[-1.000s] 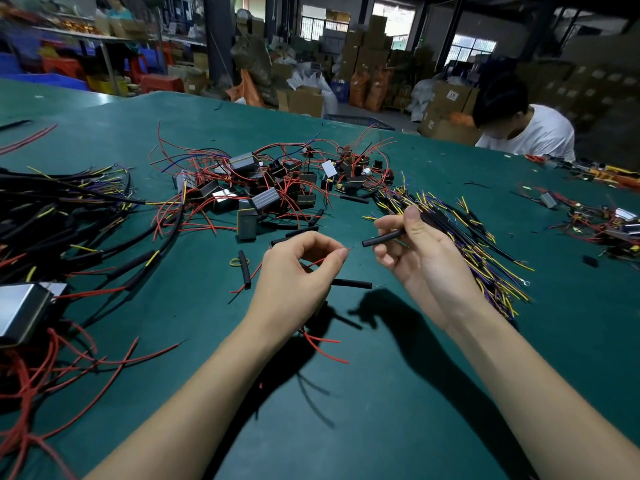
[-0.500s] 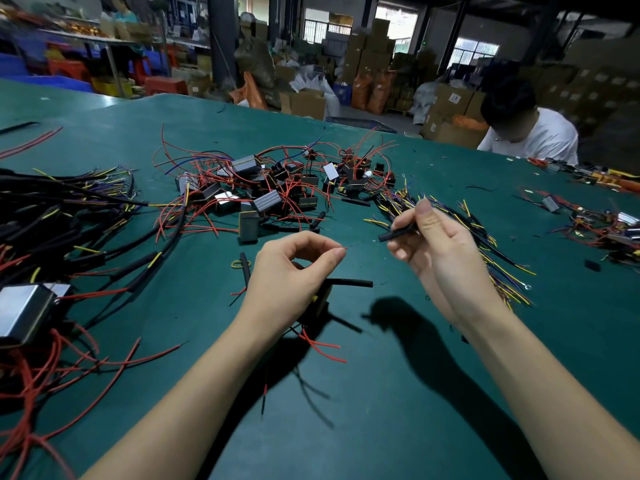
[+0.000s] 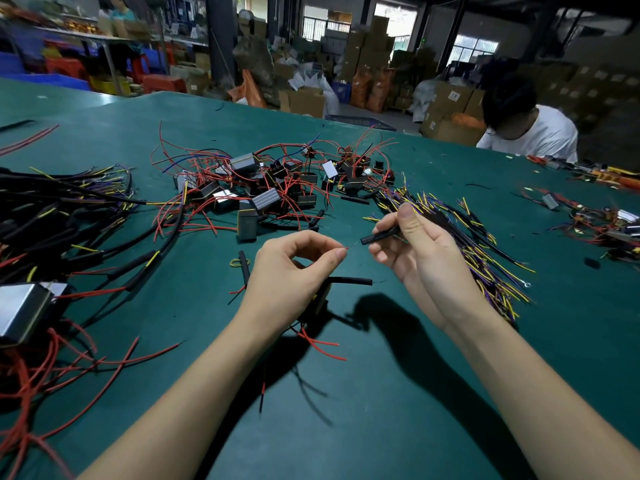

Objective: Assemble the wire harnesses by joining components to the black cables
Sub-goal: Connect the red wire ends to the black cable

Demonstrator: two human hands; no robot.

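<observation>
- Far left of the green table (image 3: 381, 393): a heap of black cables (image 3: 52, 216) with yellow and purple leads.
- Centre, far side: a pile of components (image 3: 270, 188) on red wires.
- My left hand (image 3: 291, 271) pinches a red wire tip (image 3: 344, 250) between thumb and forefinger.
- My right hand (image 3: 419, 251) grips a black sleeve (image 3: 379, 235), its open end just beside the tip.
- Right: a bundle of yellow-purple wires (image 3: 485, 251).
</observation>
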